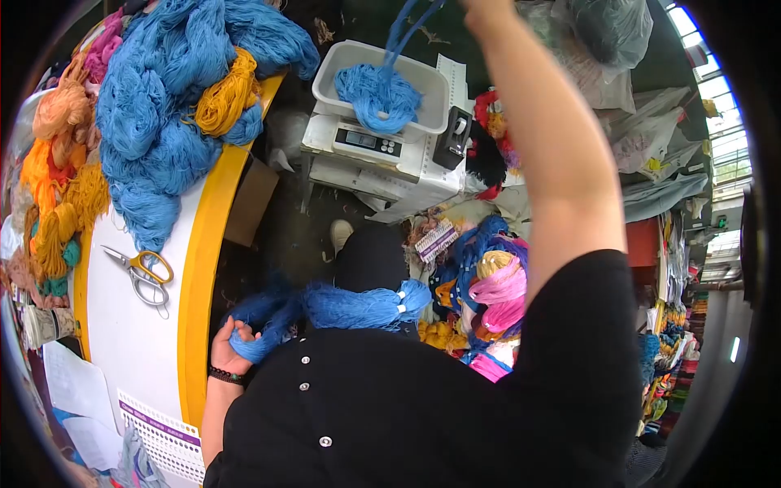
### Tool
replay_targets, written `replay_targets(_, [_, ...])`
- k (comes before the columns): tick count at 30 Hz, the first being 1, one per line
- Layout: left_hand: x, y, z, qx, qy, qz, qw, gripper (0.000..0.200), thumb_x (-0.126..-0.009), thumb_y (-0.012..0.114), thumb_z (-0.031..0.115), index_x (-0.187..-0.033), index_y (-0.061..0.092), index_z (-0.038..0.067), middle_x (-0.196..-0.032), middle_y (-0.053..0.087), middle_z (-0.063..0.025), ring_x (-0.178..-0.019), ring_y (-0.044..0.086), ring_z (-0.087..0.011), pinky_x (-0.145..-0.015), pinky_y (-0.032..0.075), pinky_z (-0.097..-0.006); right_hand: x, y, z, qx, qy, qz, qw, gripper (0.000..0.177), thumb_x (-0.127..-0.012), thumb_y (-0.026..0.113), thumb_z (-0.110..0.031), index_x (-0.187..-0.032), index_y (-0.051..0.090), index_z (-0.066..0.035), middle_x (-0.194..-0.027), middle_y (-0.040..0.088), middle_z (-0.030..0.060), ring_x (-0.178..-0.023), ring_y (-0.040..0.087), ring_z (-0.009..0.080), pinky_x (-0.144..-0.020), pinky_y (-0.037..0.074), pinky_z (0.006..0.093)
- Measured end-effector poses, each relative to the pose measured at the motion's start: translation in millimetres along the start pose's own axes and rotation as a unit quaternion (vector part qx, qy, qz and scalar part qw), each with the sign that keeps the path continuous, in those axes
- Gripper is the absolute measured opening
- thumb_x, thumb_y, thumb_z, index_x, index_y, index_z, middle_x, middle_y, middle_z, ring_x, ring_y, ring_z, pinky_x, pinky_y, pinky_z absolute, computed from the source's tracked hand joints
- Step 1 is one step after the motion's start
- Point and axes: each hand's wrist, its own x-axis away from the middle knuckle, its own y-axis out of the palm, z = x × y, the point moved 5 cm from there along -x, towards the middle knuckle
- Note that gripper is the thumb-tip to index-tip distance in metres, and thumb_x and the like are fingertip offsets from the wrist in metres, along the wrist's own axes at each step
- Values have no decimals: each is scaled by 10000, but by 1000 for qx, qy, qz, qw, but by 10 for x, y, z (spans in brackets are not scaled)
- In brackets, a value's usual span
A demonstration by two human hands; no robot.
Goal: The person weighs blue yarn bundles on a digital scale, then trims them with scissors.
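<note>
My left hand [234, 342] is closed around a strand of blue yarn beside the table's yellow edge. Across my lap lies a hank of blue yarn [350, 305], tied with white bands near its right end. My right hand [488, 15] is raised at the top edge, its fingers mostly cut off by the frame. Taut strands of blue yarn [399, 37] rise towards it from a blue yarn heap [378, 93] in a white plastic tray [325, 73]. The tray sits on a digital scale [368, 142].
Scissors [146, 272] lie on the white table [150, 342], below a large blue yarn pile [154, 106]. A black dispenser-like device [452, 140] stands beside the scale. Pink yarn [498, 297] and other colourful hanks lie to my right. Plastic bags [606, 32] are at upper right.
</note>
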Motion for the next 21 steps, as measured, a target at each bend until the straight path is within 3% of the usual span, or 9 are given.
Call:
replay_targets(1, [28,69,-20,-1,0,-1,1000,229,-929,559,314,-849,606,104,-664,585,-6,-660,611,-160,-812,501,-422,-10,84,466,93,-86,-41,991,142,-888,576,-183,-905,628,-52,-595,488,-31,-503,398,81,-449,329,241])
replay_targets(2, [62,142,-14,-31,33,1,999,250,-941,535,312,-892,619,81,-778,626,-51,-725,635,-195,-838,498,-439,609,397,1043,293,-112,-81,946,265,-857,571,-320,-901,714,-100,-850,700,79,-761,651,200,-667,506,346])
replay_targets(4, [159,314,-18,-60,68,3,996,279,-952,512,310,-934,632,58,-893,667,-96,-791,658,-230,-864,495,-455,1325,580,1129,304,-116,-56,944,200,-817,613,-283,-878,723,-128,-856,694,92,-806,659,281,-730,524,354])
replay_targets(7, [266,441,-32,-66,63,-42,995,347,-974,458,309,-1088,598,13,-1053,665,-162,-841,663,-264,-926,471,-456,2028,778,1274,449,-147,-183,862,111,-773,649,-231,-827,712,-157,-817,665,63,-861,620,268,-864,434,430])
replay_targets(11, [327,664,-34,-110,65,-119,985,376,-980,427,305,-1114,572,-16,-932,687,-160,-783,665,-255,-976,437,-442,2598,751,935,429,-250,-56,866,165,-769,677,-225,-887,670,-110,-864,647,44,-902,585,256,-836,409,440])
replay_targets(15, [401,1002,-38,-155,82,-168,970,364,-976,436,281,-1146,552,-20,-934,683,-165,-762,663,-237,-941,465,-442,3149,787,453,264,-92,40,959,140,-789,650,-174,-883,649,-70,-849,641,117,-826,608,310,-729,481,402])
replay_targets(17, [454,1245,-98,-161,71,-214,961,372,-970,443,267,-1183,528,-26,-947,679,-166,-737,659,-220,-879,506,-430,3596,1185,178,140,0,-141,980,153,-837,623,-174,-888,648,-32,-851,652,150,-807,628,320,-695,498,381])
replay_targets(19, [498,1461,-169,-161,53,-228,959,378,-956,459,251,-1209,511,-26,-1004,663,-172,-740,653,-217,-809,538,-426,4050,1606,47,109,4,-348,931,274,-912,540,-274,-893,664,-30,-867,661,148,-828,642,284,-741,506,357])
replay_targets(21, [517,1667,-270,-140,11,-271,952,375,-943,472,231,-1211,506,-29,-1042,651,-185,-770,656,-229,-793,543,-433,4463,1929,127,-209,292,-423,832,486,-994,399,-396,-1078,634,21,-924,688,125,-919,634,197,-844,484,326])
